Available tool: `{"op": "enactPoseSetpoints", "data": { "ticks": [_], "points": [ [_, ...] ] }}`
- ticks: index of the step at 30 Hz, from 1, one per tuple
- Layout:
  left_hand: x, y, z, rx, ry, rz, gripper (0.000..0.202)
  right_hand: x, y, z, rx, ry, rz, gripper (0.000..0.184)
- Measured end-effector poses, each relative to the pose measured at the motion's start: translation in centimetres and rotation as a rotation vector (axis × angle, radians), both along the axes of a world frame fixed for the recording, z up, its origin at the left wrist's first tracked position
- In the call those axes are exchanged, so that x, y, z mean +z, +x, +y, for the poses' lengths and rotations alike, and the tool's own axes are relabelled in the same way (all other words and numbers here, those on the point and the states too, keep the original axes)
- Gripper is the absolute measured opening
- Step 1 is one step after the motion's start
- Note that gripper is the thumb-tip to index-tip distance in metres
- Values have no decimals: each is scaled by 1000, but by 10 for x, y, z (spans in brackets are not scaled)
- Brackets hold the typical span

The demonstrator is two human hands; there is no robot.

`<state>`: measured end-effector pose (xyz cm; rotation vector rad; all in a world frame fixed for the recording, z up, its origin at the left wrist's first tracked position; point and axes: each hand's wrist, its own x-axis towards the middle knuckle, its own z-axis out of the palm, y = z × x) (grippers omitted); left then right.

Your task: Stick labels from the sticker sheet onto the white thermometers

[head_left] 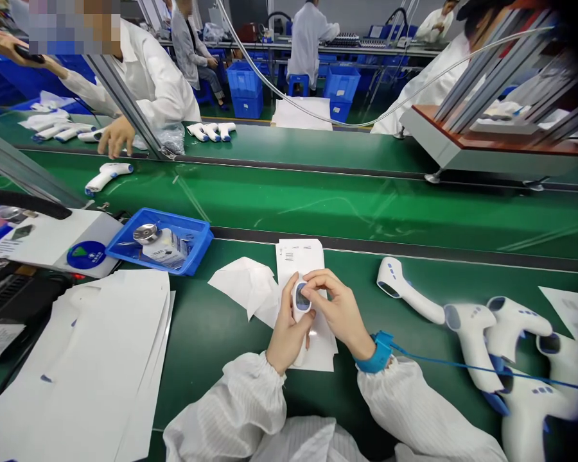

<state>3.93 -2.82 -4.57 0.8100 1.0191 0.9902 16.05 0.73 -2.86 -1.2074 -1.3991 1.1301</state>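
A white infrared thermometer [301, 301] is wrapped in the fingers of my left hand [288, 330], its dark oval screen facing up toward me. My right hand [338, 311] has its thumb and fingertips closed in at the screen's right edge; whether a thin film is pinched there, I cannot tell. Around my right wrist goes a blue strap [380, 353] with a blue cord. Beneath both hands lies a stack of printed white sheets [299, 253], with a crumpled white paper [245, 282] to its left.
Several thermometers [472, 327] lie at the right, one apart [399, 285]. A blue tray [197, 247] holds a metal-lidded bottle [164, 245]. Big white sheets [91, 359] cover the left. Beyond the green belt [289, 199], a co-worker's hand [117, 136] hovers near another thermometer [106, 176].
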Motion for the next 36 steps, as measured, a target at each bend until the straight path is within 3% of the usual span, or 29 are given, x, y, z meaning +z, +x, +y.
{"op": "enactPoseSetpoints", "data": {
  "ticks": [18, 25, 36],
  "points": [
    [-1, -1, 2, -21, -33, 16, 74, -1, 1, 2, 5, 42, -3, 6],
    [1, -5, 1, -41, -59, -159, 74, -1, 0, 2, 3, 68, -6, 6],
    [8, -2, 2, -38, -100, -51, 67, 11, 6, 9, 51, 23, -28, 8]
  ]
}}
